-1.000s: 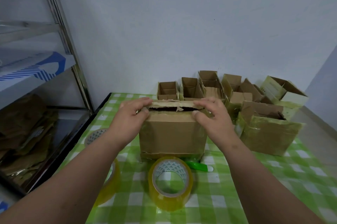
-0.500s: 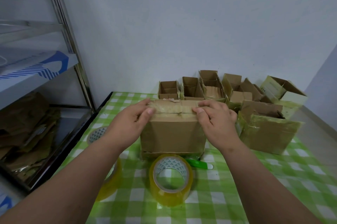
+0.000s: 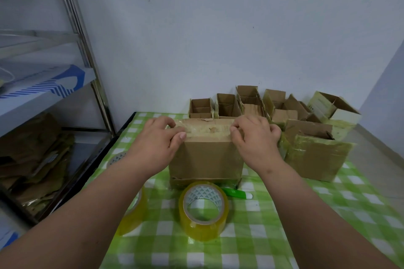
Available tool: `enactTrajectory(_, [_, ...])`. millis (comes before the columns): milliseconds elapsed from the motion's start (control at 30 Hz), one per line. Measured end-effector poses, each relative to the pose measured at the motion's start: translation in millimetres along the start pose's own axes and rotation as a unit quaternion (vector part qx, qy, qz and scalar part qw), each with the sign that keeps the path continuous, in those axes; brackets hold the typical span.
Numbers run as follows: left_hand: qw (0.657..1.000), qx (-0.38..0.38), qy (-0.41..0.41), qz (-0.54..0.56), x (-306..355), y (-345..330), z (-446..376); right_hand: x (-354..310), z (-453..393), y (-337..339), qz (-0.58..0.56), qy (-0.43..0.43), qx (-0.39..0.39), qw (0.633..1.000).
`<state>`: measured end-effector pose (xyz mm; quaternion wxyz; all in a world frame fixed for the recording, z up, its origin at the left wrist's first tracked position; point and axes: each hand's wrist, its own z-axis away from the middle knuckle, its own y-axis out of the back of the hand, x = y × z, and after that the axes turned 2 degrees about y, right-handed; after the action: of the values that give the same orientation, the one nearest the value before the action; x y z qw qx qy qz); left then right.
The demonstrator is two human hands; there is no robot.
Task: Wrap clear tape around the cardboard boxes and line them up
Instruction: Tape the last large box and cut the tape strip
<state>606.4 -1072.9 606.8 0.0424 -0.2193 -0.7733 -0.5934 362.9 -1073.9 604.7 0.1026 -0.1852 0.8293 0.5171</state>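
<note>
A brown cardboard box stands in the middle of the green checked table. Its top flaps are folded flat, with old clear tape on them. My left hand presses on the box's top left corner, thumb over the front edge. My right hand presses the top right corner with its fingers curled. A yellowish roll of clear tape lies just in front of the box. A second roll sits partly hidden under my left forearm.
A green cutter lies at the box's front right corner. Several open boxes stand along the back wall, and a taped box stands to the right. A metal shelf rack with flattened cardboard stands left of the table.
The box's top flaps were gaping a second ago and now lie flat. Both hands have slid outward to the top corners and press down.
</note>
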Motion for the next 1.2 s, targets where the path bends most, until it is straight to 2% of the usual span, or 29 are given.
enactTrajectory(133, [0.997, -0.005, 0.003, -0.072, 6.0, 10.8, 1.8, -6.4, 3.6, 0.2, 0.0, 0.015, 0.02, 1.0])
enactTrajectory(333, [0.999, 0.011, 0.029, 0.009, 10.3, 12.9, 8.6, -7.5, 17.3, -2.4, -0.051, 0.005, 0.086, 0.995])
enactTrajectory(567, [0.999, 0.02, 0.04, 0.014, 11.4, 13.4, 18.9, -6.6, 30.2, 1.7, -0.078, 0.002, 0.114, 0.99])
enactTrajectory(767, [0.994, 0.086, 0.05, 0.036, 10.1, 13.0, 37.4, -13.6, 54.5, 2.0, -0.093, -0.019, 0.132, 0.987])
enactTrajectory(933, [0.981, 0.168, 0.073, 0.062, 10.7, 1.9, 63.7, -18.8, 82.2, -6.3, -0.14, 0.011, 0.056, 0.989])
enactTrajectory(1000, [0.981, 0.166, 0.071, 0.067, 11.1, -4.4, 71.8, -22.9, 92.4, -12.2, -0.147, 0.021, 0.003, 0.989])
enactTrajectory(1067, [0.989, 0.119, 0.06, 0.068, 10.7, -11.9, 77.4, -26.2, 100.1, -18.7, -0.138, 0.042, -0.055, 0.988])
enactTrajectory(1133, [0.997, 0.039, 0.051, 0.047, 10.0, -19.1, 81.8, -30.6, 106.2, -23.0, -0.087, 0.071, -0.139, 0.984])
enactTrajectory(1200, [0.996, -0.061, 0.053, -0.029, 9.1, -25.3, 84.6, -35.3, 111.2, -24.5, -0.027, 0.084, -0.207, 0.974])
